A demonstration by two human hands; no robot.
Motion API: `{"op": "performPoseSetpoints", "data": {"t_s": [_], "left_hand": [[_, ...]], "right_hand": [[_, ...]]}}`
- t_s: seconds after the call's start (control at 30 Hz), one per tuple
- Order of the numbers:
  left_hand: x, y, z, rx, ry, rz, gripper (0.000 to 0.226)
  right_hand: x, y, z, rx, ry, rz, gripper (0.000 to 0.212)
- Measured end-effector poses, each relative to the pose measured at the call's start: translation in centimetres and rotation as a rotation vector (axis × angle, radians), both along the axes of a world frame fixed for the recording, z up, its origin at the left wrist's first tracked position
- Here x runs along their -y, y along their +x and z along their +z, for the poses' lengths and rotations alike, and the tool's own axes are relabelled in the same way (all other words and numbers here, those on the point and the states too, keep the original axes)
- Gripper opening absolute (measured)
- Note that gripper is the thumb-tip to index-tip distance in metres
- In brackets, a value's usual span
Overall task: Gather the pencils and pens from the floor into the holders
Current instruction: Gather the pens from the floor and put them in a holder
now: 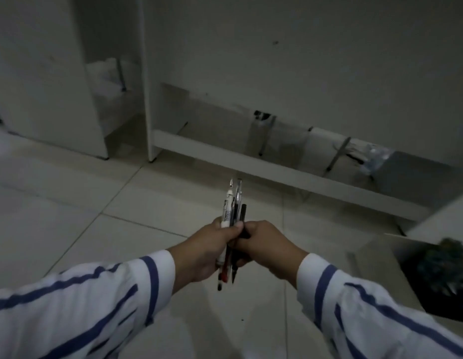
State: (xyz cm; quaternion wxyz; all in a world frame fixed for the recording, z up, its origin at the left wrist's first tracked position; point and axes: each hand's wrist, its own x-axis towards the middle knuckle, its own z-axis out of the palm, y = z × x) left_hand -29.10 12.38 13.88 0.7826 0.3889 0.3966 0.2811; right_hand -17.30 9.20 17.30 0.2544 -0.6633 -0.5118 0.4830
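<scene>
Head view.

- Bundle of pens and pencils (234,206): standing roughly upright above the tiled floor (95,203), tips pointing away from the person, lower ends hanging out beneath the fists.
- Left hand (207,252): wrapping its fingers round the bundle.
- Right hand (269,244): curling against the bundle's right side, pinching a black pen there.
- Holders: not showing themselves; a box (375,252) at lower right is carrying dark, blurred contents.
- Step, as judged: squaring up the collected bundle.
- Next move: likely calling for locating a holder and lowering the bundle in end-first.

Left hand (204,251) and right hand (266,244) grip a pen bundle (234,211) above the tiled floor (95,193).
</scene>
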Motion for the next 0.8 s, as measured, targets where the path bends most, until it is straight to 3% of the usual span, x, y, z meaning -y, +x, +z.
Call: {"op": "performPoseSetpoints", "data": {"t_s": [0.17,0.47,0.6,0.73,0.8], "left_hand": [[5.8,11.4,5.8,-0.112,0.077,-0.146,0.020],[15.5,31.7,8.4,0.056,0.001,-0.275,0.034],[17.9,38.9,7.1,0.057,-0.037,-0.280,0.045],[19.4,45.7,6.2,0.023,0.054,-0.315,0.054],[20.1,48.8,5.8,-0.002,0.113,-0.363,0.054]], "right_hand": [[7.3,10.5,4.4,-0.067,0.074,-0.183,0.006],[18.8,30.1,6.7,-0.125,0.142,-0.411,0.011],[21.7,37.1,6.0,-0.046,0.138,-0.430,0.015],[23.7,43.0,5.0,0.082,0.171,-0.513,0.023],[24.5,46.0,4.0,0.110,0.201,-0.566,0.016]]}}
